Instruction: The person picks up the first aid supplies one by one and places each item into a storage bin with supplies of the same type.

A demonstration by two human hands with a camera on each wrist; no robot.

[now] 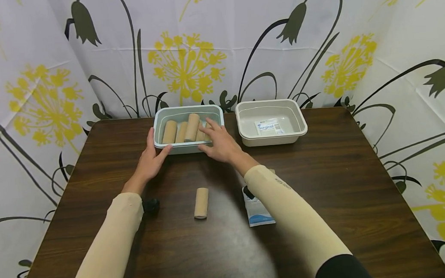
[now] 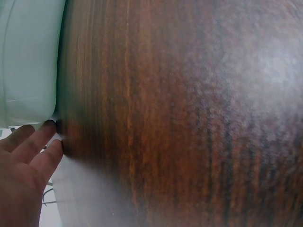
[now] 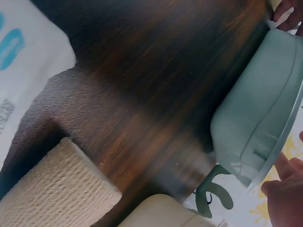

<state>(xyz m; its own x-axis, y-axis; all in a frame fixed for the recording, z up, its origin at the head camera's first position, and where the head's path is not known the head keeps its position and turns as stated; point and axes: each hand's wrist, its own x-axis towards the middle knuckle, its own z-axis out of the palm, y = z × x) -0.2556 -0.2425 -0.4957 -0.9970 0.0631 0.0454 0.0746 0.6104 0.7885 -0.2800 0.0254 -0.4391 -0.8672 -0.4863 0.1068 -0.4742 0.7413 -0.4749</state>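
Observation:
Several beige bandage rolls [image 1: 193, 127] lie in a pale blue-green plastic tub [image 1: 190, 149] at the back of the table. My left hand [image 1: 148, 161] rests at the tub's left end, thumb by the front rim and fingers along the side. In the left wrist view its fingertips lie beside the tub's bottom corner. Over the tub's right end is my right hand [image 1: 220, 143], fingers spread above the rolls and thumb near the front rim. I cannot tell whether it touches a roll. Another bandage roll [image 1: 201, 203] lies on the table before the tub.
A cream tub [image 1: 273, 140] with a packet marked "Surgical" [image 1: 269, 127] stands to the right. A white and blue packet [image 1: 259, 211] lies partly under my right sleeve. Beside it, a textured beige roll [image 3: 61, 189] shows in the right wrist view. Patterned curtain [image 1: 182, 12] borders the table.

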